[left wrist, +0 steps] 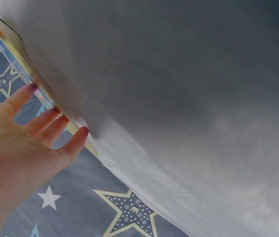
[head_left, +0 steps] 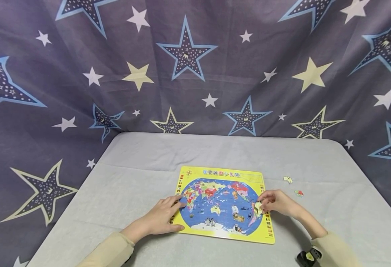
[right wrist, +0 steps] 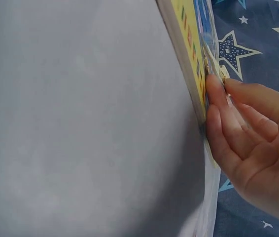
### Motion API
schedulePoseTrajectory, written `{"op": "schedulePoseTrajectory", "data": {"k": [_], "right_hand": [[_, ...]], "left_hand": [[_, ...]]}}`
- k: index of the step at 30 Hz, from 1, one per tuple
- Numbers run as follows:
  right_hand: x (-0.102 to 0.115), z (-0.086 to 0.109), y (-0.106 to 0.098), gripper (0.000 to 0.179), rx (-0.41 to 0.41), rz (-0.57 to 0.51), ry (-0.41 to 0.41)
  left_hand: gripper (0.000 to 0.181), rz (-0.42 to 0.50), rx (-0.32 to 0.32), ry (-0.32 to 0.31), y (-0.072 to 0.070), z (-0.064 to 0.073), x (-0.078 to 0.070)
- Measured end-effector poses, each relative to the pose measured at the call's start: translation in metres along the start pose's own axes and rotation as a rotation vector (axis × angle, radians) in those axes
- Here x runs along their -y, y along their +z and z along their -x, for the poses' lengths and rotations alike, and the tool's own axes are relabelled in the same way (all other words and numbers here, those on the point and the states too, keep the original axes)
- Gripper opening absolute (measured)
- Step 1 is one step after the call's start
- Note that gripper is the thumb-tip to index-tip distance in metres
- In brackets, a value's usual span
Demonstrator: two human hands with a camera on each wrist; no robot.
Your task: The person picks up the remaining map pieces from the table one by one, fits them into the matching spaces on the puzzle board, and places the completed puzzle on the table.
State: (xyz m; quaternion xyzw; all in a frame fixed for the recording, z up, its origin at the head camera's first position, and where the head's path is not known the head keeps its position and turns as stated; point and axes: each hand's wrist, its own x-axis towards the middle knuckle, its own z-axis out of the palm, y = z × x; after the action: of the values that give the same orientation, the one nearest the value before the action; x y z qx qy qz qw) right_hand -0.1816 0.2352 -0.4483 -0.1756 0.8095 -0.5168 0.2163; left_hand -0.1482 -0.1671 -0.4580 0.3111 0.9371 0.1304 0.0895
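Dark curtain (head_left: 229, 83) with white, yellow and blue-edged stars (head_left: 187, 48), pale grey table (head_left: 142, 159) with rounded far corners

There are two hands (head_left: 163, 217) (head_left: 277, 202), one map board (head_left: 227, 202), one pinched piece (head_left: 258, 207) and two loose pieces (head_left: 287, 180) (head_left: 299, 193).

Both arms reach in from the near side of the counter (head_left: 142, 167), forearms bare beyond cream sleeves (head_left: 110, 250). The left hand (head_left: 163, 218), nearer the counter's left edge, lies palm down, fingers (left wrist: 75, 144) spread and only slightly bent, thumb stretched to the right. The right hand (head_left: 277, 202), nearer the right edge, points inward, fingers bent, tips pinching against the thumb.
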Motion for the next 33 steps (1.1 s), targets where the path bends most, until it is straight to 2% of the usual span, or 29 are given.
{"op": "schedulePoseTrajectory", "data": {"k": [12, 27, 33], "right_hand": [[0.0, 0.001, 0.004, 0.019, -0.005, 0.032, -0.023], [-0.001, 0.0, 0.012, 0.018, -0.086, 0.207, -0.025], [0.001, 0.001, 0.013, 0.017, -0.075, 0.221, -0.041]], "left_hand": [[0.069, 0.007, 0.008, -0.01, 0.001, 0.0, 0.0], [0.068, 0.011, 0.004, -0.013, -0.001, 0.001, -0.002], [0.068, 0.007, 0.005, -0.016, 0.0, 0.001, -0.002]]}}
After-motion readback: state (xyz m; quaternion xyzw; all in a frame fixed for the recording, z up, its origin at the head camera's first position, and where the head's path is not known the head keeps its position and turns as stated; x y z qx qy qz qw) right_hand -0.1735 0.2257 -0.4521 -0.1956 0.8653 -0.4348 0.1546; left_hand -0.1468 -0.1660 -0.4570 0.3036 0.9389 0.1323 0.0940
